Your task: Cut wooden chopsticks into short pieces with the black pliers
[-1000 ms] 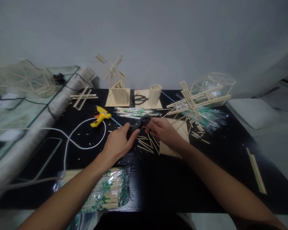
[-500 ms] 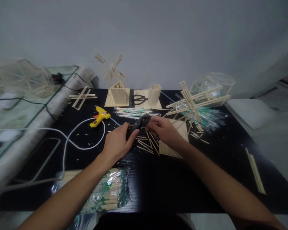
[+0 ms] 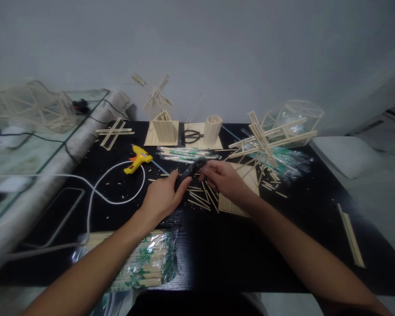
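Observation:
Between my hands, above the middle of the table, is a dark, slightly curved long object (image 3: 195, 167); its kind is not clear. My left hand (image 3: 163, 193) closes round its near end, thumb on the side toward me. The fingers of my right hand (image 3: 222, 177) are bent together at its far end. Below lie loose cut wooden sticks (image 3: 199, 198) and a square panel of sticks (image 3: 233, 206), partly under my right forearm. A yellow glue gun (image 3: 138, 159) with a glue stick in its back lies left of my left hand.
Two stick towers on square bases (image 3: 164, 129) stand at the back, with black-handled scissors (image 3: 192, 136) between them. A stick windmill-like frame (image 3: 261, 140) rises on the right. Wrapped chopsticks (image 3: 148, 263) lie in front, and a white cable (image 3: 118, 203) loops at left.
Both hands keep nearly the same place and hold; the dark object has turned very slightly. The whole view has shifted a little.

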`<act>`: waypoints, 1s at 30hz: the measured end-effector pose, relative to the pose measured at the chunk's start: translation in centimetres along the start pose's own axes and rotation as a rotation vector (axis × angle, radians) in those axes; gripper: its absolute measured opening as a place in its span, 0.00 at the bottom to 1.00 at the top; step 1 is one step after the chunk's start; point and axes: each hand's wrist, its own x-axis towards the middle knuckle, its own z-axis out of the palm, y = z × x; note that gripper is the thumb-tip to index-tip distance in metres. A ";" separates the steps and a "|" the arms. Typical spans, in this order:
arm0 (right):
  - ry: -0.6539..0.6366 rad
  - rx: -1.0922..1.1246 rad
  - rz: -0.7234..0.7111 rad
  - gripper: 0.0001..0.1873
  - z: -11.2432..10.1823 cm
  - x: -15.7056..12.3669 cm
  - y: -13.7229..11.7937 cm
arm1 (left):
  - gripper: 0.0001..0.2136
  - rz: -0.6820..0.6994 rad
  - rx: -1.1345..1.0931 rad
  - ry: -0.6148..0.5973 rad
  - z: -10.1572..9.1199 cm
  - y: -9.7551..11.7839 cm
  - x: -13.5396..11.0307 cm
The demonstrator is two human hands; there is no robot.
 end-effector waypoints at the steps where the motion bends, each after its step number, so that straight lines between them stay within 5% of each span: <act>1: 0.000 0.011 0.008 0.12 0.0 0.0 0.0 | 0.25 -0.007 -0.023 -0.001 0.0 0.0 0.0; 12: -0.015 0.137 -0.002 0.14 0.3 -0.2 0.3 | 0.27 -0.128 -0.913 -0.042 0.2 -0.4 0.7; 17: 0.062 0.247 0.006 0.10 0.1 -0.4 -0.5 | 0.22 -0.164 -1.153 -0.102 -0.3 0.2 0.6; 24: 0.217 0.266 -0.021 0.17 -1.2 -2.6 -0.7 | 0.13 -0.266 -1.664 -0.374 -2.0 -0.9 1.2; 30: 0.235 0.013 0.036 0.20 -1.9 -4.9 1.8 | 0.14 -0.245 -1.852 -0.210 -2.7 -1.1 1.7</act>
